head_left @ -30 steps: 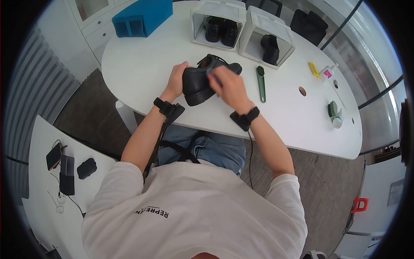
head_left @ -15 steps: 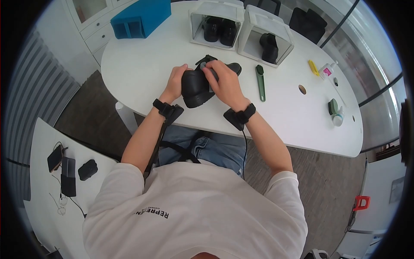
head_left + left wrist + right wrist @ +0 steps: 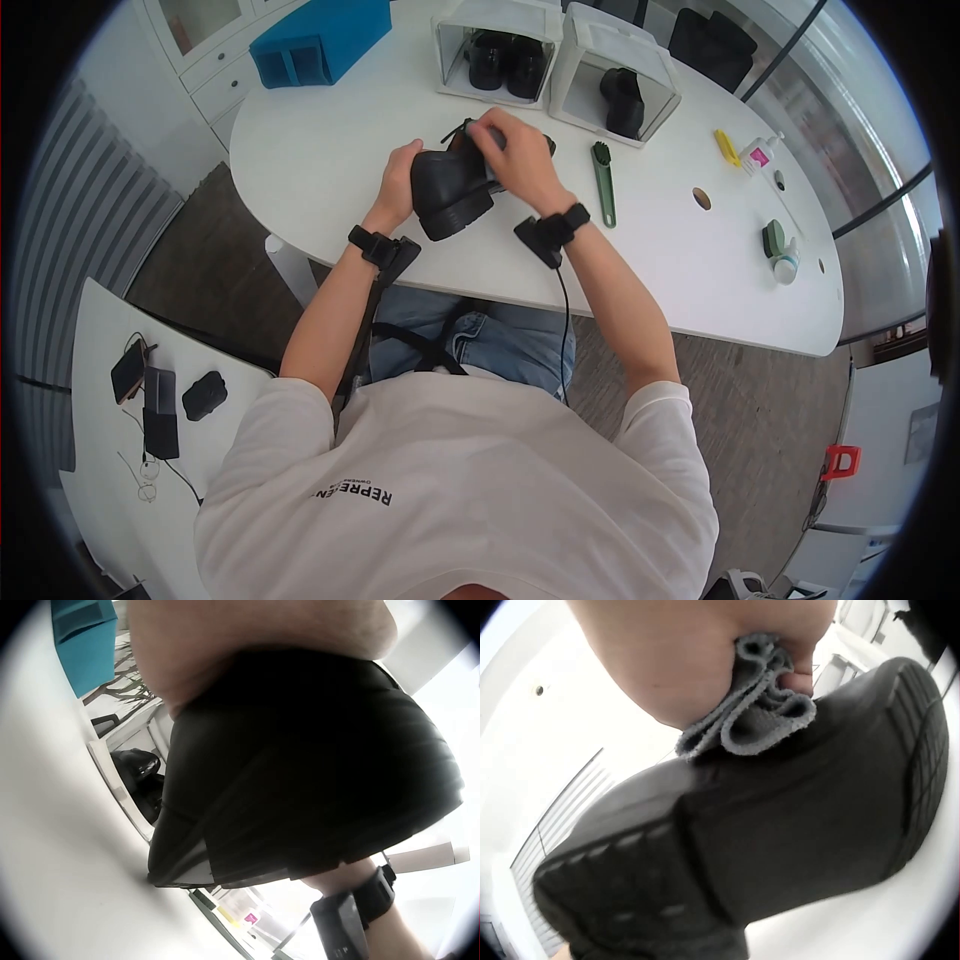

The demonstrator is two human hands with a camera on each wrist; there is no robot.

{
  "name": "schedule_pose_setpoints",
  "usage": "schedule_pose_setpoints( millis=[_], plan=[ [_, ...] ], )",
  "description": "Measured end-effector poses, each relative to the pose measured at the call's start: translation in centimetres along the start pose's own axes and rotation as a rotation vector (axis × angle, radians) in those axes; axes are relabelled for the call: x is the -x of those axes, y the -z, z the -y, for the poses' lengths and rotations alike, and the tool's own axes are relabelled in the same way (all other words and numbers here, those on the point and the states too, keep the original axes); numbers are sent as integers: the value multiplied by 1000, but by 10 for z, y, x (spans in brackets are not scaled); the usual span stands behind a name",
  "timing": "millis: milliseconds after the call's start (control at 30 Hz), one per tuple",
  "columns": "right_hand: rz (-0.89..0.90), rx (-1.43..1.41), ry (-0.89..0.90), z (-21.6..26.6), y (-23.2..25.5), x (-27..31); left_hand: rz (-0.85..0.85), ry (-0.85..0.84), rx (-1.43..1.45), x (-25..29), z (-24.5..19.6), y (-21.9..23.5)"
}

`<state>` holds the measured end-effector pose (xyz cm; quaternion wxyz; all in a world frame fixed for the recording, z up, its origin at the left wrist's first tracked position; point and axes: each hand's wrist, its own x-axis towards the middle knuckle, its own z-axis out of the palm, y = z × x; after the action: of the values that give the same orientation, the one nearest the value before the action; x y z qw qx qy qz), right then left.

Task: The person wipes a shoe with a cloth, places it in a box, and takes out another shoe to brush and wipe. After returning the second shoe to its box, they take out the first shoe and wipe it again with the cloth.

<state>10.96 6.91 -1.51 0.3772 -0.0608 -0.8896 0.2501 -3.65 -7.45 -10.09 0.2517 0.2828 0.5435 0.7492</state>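
A black lace-up shoe [image 3: 446,190] is held tilted over the front of the white table, heel toward the person. My left hand [image 3: 396,185] grips it on its left side, the thumb up near the collar. In the left wrist view the dark shoe upper [image 3: 300,765] fills most of the picture. My right hand [image 3: 522,160] bunches a grey cloth [image 3: 757,712] in its fingers and presses it on the shoe's upper near the opening. The right wrist view shows the ridged sole and heel [image 3: 615,877] below the cloth.
A green-handled brush [image 3: 604,185] lies right of the shoe. Two white boxes [image 3: 600,130] with black shoes stand behind, beside a blue case [image 3: 330,45]. At the right are a yellow item [image 3: 727,150], a pink-labelled bottle [image 3: 760,155], a green brush [image 3: 773,240] and a white jar [image 3: 786,265].
My right hand has moved up along the shoe toward its opening, the cloth still in its fingers. The shoe, in my left hand, has shifted slightly left and up.
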Motion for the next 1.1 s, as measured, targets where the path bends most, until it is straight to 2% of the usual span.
schedule_pose_setpoints(
  millis=[100,133,200,233,267,300,333,400,433,500,567,733,800,900,933,1000,1033,1100],
  plan=[
    [-31,-39,170,13,1,18,56,22,14,5,-11,-1],
    [-32,-37,174,9,4,22,56,18,16,2,-8,-1],
    [-49,103,161,-6,12,31,-131,-40,49,-4,3,-2],
    [-84,148,165,-17,13,31,-134,-40,51,3,-9,-6],
    [-80,147,165,-28,15,32,-41,-70,13,11,-22,-9],
    [-71,215,105,-34,20,30,53,-102,-25,17,-34,-14],
    [-65,282,41,-39,21,27,56,-100,-26,20,-37,-17],
    [-69,314,20,-47,21,17,79,-234,-155,25,-41,-22],
    [-43,346,-19,-50,19,11,83,-234,-158,26,-44,-24],
    [-29,378,-56,-53,16,-3,200,-222,-203,26,-51,-27],
    [67,361,-134,-54,8,-13,197,-233,-222,27,-53,-28],
    [4,133,-51,-15,-3,-12,103,-212,-167,35,-60,-35],
    [-15,7,-9,6,-3,-3,222,-184,-165,27,-54,-24],
    [-45,11,122,18,-4,14,217,-201,-168,19,-50,-15],
    [-67,25,182,18,-3,17,214,-207,-165,15,-50,-9],
    [-61,98,246,3,0,23,112,-210,-367,9,-52,0],
    [-93,163,244,-6,1,25,110,-214,-367,9,-54,-2],
    [-143,268,226,-20,3,25,-56,-150,-252,11,-57,-5]
  ],
)
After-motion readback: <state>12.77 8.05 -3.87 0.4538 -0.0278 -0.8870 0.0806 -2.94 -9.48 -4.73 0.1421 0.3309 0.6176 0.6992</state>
